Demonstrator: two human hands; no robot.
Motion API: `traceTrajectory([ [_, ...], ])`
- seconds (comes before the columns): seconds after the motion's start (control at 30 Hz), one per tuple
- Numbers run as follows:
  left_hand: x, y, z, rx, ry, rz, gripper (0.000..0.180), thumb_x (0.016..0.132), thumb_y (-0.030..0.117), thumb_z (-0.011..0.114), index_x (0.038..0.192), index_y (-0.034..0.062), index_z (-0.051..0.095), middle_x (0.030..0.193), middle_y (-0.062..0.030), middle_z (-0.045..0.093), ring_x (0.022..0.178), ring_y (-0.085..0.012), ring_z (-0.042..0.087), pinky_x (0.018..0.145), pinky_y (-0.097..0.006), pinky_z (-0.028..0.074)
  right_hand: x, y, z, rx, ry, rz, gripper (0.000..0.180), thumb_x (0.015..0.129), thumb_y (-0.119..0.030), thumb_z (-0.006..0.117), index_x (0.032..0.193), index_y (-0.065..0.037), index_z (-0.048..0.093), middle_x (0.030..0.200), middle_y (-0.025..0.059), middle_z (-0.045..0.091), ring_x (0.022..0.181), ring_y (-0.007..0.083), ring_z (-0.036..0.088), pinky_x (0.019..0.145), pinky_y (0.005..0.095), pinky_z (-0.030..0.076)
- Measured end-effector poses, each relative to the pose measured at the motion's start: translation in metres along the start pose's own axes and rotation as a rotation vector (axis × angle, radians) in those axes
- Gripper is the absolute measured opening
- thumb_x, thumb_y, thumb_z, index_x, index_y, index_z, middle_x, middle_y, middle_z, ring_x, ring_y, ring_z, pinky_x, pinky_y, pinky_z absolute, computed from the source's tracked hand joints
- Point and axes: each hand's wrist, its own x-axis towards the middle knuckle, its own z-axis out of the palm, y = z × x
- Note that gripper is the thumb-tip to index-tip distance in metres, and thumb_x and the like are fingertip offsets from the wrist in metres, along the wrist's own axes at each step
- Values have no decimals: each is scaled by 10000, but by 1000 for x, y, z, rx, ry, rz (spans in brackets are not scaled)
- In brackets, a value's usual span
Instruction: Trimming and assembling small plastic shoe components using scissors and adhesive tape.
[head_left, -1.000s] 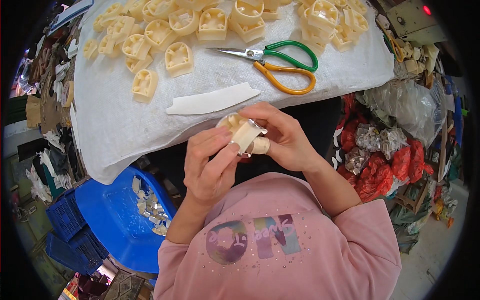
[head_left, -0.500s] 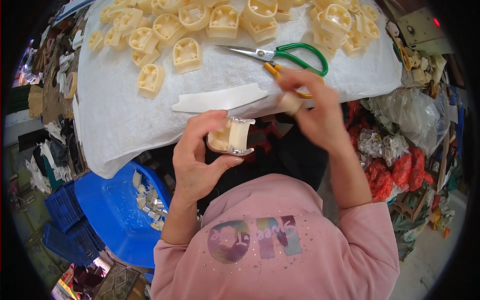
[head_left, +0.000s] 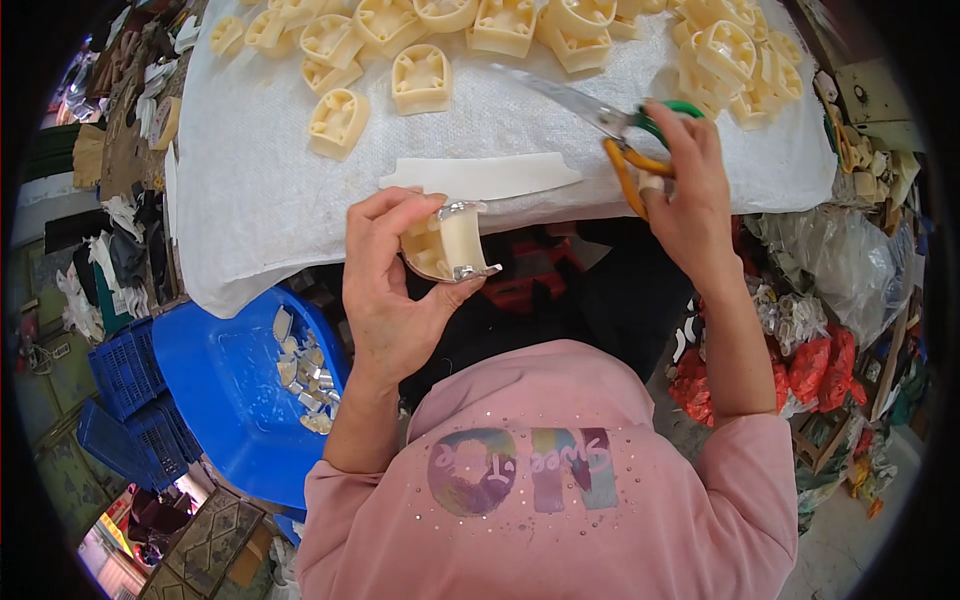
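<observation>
My left hand [head_left: 380,280] grips a cream plastic piece [head_left: 462,243] between fingers and thumb, just off the near edge of the white cloth. Shiny silver film lies along its upper and lower edges, and its hollow side shows. My right hand [head_left: 695,200] is closed on the handles of a pair of scissors [head_left: 575,103], one loop green and the other orange. The blades point to the far left and look smeared by motion. Something pale sits by my right thumb; I cannot tell what. A white curved strip [head_left: 485,176] lies flat beyond my left hand.
Several cream plastic pieces [head_left: 421,82] are heaped along the far side of the white cloth [head_left: 260,190]. At the lower left, a blue tub [head_left: 215,400] holds silvery scraps. Red bags [head_left: 808,365] and clear plastic [head_left: 840,260] lie at the right.
My right hand has moved onto the scissors, which lay on the cloth, and grasps their handles. My left hand keeps hold of the plastic piece. The whole view has shifted slightly.
</observation>
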Motion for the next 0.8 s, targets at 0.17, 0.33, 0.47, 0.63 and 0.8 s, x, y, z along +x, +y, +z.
traceTrajectory([
  [0.17, 0, 0, -6, 184, 47, 79, 611, 603, -55, 784, 1149, 19, 520, 1187, -91, 419, 1081, -198, 496, 928, -307, 437, -19, -26, -31, 345, -251, 80, 752, 633, -202, 797, 1296, -101, 458, 894, 119, 498, 749, 262, 505, 637, 338, 431],
  [0.33, 0, 0, -4, 278, 73, 92, 628, 574, -97, 773, 1137, 27, 524, 1170, -84, 447, 1077, -190, 501, 914, -309, 447, -49, -41, -31, 695, -569, 30, 537, 781, -251, 681, 1224, -13, 491, 915, 151, 572, 802, 327, 577, 715, 361, 464],
  [0.47, 1, 1, 0, 324, 144, 111, 588, 531, -25, 811, 1064, 47, 572, 1054, -124, 561, 962, -248, 566, 806, -312, 466, -55, -51, -27, 760, -690, 65, 501, 800, -224, 667, 1222, -21, 488, 914, 185, 611, 786, 321, 631, 667, 341, 479],
  [0.63, -2, 3, 1, 323, 137, 110, 590, 532, -16, 818, 1064, 43, 570, 1050, -127, 562, 964, -252, 567, 802, -312, 468, -44, -62, -28, 869, -979, 343, 415, 789, -140, 664, 1157, -35, 503, 797, 144, 620, 660, 275, 643, 586, 280, 466],
  [0.8, -2, 3, 4, 396, 148, 180, 587, 535, -29, 812, 1064, 46, 568, 1048, -131, 564, 954, -268, 566, 794, -319, 470, -47, -64, -26, 904, -902, 299, 400, 797, -133, 651, 1157, -42, 502, 802, 140, 623, 669, 269, 645, 592, 285, 467],
])
